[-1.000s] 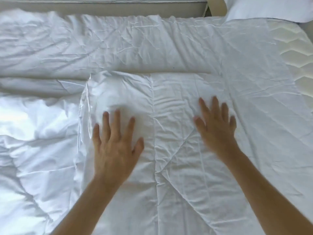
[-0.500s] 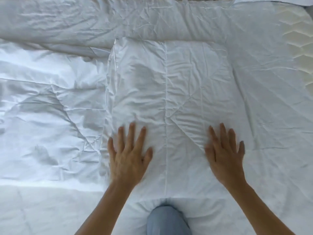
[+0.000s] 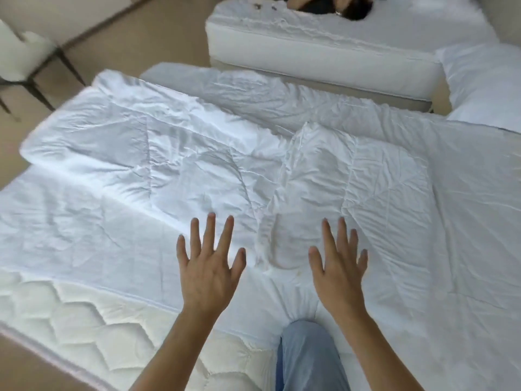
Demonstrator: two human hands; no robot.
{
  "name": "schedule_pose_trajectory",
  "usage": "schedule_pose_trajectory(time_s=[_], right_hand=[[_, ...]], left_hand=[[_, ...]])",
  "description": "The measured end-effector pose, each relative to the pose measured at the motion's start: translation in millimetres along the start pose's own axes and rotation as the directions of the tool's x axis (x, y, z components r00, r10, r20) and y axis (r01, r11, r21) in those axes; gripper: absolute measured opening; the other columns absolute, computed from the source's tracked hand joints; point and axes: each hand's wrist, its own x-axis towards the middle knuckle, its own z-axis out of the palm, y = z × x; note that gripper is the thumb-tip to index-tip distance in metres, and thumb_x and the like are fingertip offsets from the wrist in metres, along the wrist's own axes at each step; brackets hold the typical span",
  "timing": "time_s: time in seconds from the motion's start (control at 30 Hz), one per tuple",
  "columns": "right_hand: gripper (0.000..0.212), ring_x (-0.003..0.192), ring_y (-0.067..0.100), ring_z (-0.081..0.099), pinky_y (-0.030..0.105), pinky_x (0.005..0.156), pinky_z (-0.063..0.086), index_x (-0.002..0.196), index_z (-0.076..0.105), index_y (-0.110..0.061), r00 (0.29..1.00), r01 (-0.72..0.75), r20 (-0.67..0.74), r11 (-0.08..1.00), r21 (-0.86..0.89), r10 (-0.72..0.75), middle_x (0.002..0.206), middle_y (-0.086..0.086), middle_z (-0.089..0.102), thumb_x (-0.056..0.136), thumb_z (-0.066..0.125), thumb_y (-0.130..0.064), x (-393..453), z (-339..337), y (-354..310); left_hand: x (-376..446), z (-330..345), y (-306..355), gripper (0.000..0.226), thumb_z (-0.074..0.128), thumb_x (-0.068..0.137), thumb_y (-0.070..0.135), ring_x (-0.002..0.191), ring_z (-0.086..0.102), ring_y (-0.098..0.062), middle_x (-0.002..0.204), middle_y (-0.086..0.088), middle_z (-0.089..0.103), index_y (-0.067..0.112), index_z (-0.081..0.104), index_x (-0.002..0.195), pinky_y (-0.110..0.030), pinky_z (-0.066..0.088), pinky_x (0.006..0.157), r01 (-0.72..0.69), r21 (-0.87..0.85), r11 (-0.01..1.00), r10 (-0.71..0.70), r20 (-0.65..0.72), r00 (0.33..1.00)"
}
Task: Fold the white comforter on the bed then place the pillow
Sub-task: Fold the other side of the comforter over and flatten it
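Observation:
The white comforter (image 3: 174,170) lies crumpled across the bed, with a folded section (image 3: 366,187) lying on top at centre right. My left hand (image 3: 210,266) hovers with fingers spread just left of that folded section's near edge. My right hand (image 3: 339,263) is spread over the folded section's near end; whether it touches the cloth I cannot tell. Neither hand holds anything. A white pillow (image 3: 485,83) lies at the far right corner of the bed. My knee in blue jeans (image 3: 307,356) rests on the bed's near edge.
The bare quilted mattress (image 3: 93,325) shows at the near left. A second bed (image 3: 318,49) stands beyond a narrow gap, with a person lying on it (image 3: 335,4). A chair (image 3: 25,60) stands on the beige floor at the far left.
Both hands have drawn back toward me along the folded section and lifted. The view has pulled back and risen, bringing the second bed, chair and floor into sight.

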Motion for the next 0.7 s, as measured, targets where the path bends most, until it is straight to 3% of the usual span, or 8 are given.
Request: schedule_pose_trajectory(time_s=[0.13, 0.3, 0.47, 0.7], right_hand=[[0.067, 0.156, 0.025, -0.004, 0.058, 0.121, 0.004, 0.158, 0.008, -0.04, 0.934, 0.345, 0.087, 0.938, 0.042, -0.348, 0.169, -0.006, -0.003, 0.095, 0.012, -0.061, -57.9, -7.5, -141.8], [0.069, 0.155, 0.02, -0.007, 0.054, 0.122, -0.002, 0.158, 0.007, -0.041, 0.742, 0.634, 0.19, 0.765, 0.114, -0.643, 0.169, -0.011, -0.006, 0.092, 0.012, -0.061, -143.9, -4.3, -301.9], [0.064, 0.155, 0.019, -0.008, 0.055, 0.122, -0.003, 0.158, 0.007, -0.042, 0.524, 0.789, 0.249, 0.574, 0.218, -0.814, 0.169, -0.012, -0.005, 0.096, 0.02, -0.054, -233.0, 10.3, -423.6], [0.066, 0.155, 0.021, -0.009, 0.056, 0.122, -0.002, 0.157, 0.002, -0.044, 0.336, 0.88, 0.267, 0.402, 0.254, -0.903, 0.169, -0.011, -0.006, 0.095, 0.02, -0.057, -295.7, 25.8, -500.6]], left_hand=[[-78.4, -101.2, -84.3, 0.066, 0.033, 0.099, 0.058, 0.155, 0.017, -0.036, 0.167, -0.007, 0.026, 0.031, 0.029, 0.159, -0.06, 0.018, 0.12, 0.296, -0.053, 0.954, -0.3, -0.139, 0.944], [-197.9, -212.9, -188.2, 0.067, 0.031, 0.099, 0.06, 0.157, 0.008, -0.032, 0.169, -0.005, 0.018, 0.035, 0.019, 0.16, -0.058, 0.011, 0.122, 0.571, -0.12, 0.812, -0.58, -0.27, 0.768], [-305.9, -284.3, -262.6, 0.068, 0.024, 0.097, 0.063, 0.158, 0.003, -0.029, 0.17, -0.004, 0.015, 0.036, 0.02, 0.16, -0.055, 0.005, 0.124, 0.735, -0.162, 0.658, -0.739, -0.326, 0.589], [-356.6, -326.1, -309.9, 0.069, 0.035, 0.096, 0.059, 0.158, -0.001, -0.028, 0.17, -0.001, 0.011, 0.04, 0.016, 0.16, -0.053, 0.003, 0.124, 0.81, -0.185, 0.557, -0.802, -0.371, 0.467]])
